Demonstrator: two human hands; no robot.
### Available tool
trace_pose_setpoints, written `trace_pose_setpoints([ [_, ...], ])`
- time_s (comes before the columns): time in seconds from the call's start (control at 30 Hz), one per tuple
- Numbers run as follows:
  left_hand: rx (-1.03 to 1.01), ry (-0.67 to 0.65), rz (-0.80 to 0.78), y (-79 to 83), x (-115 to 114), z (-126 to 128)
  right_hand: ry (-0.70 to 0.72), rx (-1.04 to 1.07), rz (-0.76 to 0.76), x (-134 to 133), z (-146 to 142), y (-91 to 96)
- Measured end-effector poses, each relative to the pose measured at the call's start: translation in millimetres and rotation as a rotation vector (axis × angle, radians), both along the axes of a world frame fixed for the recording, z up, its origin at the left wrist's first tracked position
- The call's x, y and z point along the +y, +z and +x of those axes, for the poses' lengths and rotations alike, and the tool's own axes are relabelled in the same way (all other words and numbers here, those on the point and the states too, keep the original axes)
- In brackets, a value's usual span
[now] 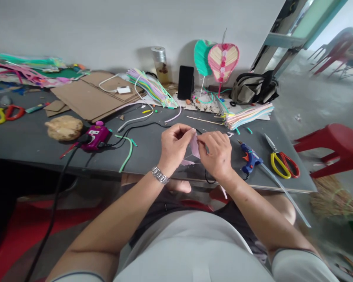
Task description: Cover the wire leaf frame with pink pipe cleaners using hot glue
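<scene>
My left hand (175,144), with a metal watch on the wrist, pinches the top end of a small pale lilac strip (195,149) between thumb and fingertips. On the strip's other side, my right hand (216,153) grips its edge with curled fingers. The strip hangs between both hands just above the grey table; whether it is paper or fabric I cannot make out. Below it lies another lilac piece (187,162), partly hidden by my hands. To the right of my right hand rests a blue glue gun (250,158) with a long clear glue stick in its back.
Scissors (284,162) with yellow and red handles lie at the right. Bundles of pipe cleaners (248,116), a phone (185,83), a jar (160,64) and leaf-shaped fans (223,62) line the wall. A purple power socket (96,138) and cardboard (91,96) are at left.
</scene>
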State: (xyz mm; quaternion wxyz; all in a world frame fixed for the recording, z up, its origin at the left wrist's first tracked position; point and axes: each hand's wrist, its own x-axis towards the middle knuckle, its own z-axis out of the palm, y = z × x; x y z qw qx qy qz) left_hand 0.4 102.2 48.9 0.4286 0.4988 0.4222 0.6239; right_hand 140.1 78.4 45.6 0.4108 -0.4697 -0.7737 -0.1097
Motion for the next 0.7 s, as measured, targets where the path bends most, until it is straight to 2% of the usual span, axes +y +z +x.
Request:
trace_pose_setpoints([
  [0.2, 0.017, -0.013, -0.028, 5.0, 1, -6, 0.052, -0.071, 0.036, -4, 6, -8.0],
  [0.27, 0.062, -0.001, -0.021, 4.3, 0, -7, 0.058, -0.063, 0.040, -5, 9, -4.0],
  [0.37, 0.107, -0.018, -0.021, 3.6, 0, -7, 0.088, 0.009, 0.031, -1, 14, 11.8],
  [0.43, 0.109, -0.049, -0.026, 5.3, -1, -6, 0.172, 0.066, -0.030, 6, 17, 24.4],
  [0.53, 0.078, -0.097, -0.056, 10.6, -2, -4, 0.300, 0.178, -0.205, 18, 20, 36.7],
  [0.63, 0.040, -0.138, -0.106, 15.3, -2, -4, 0.365, 0.316, -0.396, 28, 22, 38.2],
  [0.7, 0.027, -0.156, -0.122, 16.3, -1, -5, 0.407, 0.376, -0.466, 33, 23, 35.7],
])
